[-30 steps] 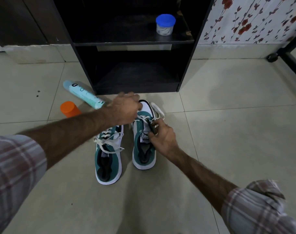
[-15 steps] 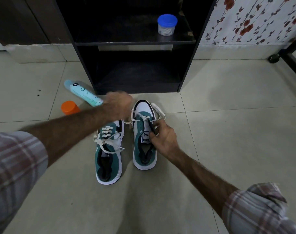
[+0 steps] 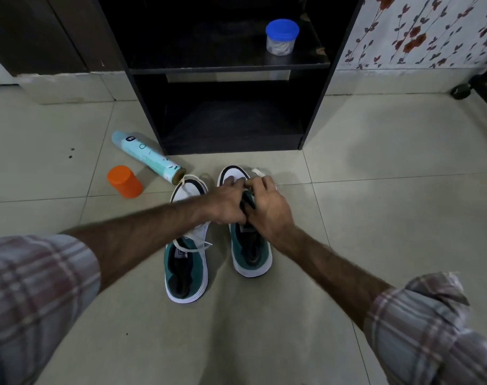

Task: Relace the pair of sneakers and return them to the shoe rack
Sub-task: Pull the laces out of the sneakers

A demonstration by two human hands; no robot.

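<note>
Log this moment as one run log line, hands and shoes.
step: lacing | left hand and right hand: both over right sneaker eyelets, grip hidden | left sneaker: laced, on floor | shoe rack: no sneakers inside

Two sneakers stand side by side on the floor: the left sneaker (image 3: pixel 185 269) and the right sneaker (image 3: pixel 250 252). Two hands meet over them, the left hand (image 3: pixel 228 202) and the right hand (image 3: pixel 267 208). One spray can (image 3: pixel 148 156) lies far left, with one orange cap (image 3: pixel 124 181) near it. One blue-lidded jar (image 3: pixel 281 36) sits on the one shoe rack (image 3: pixel 314 112).
</note>
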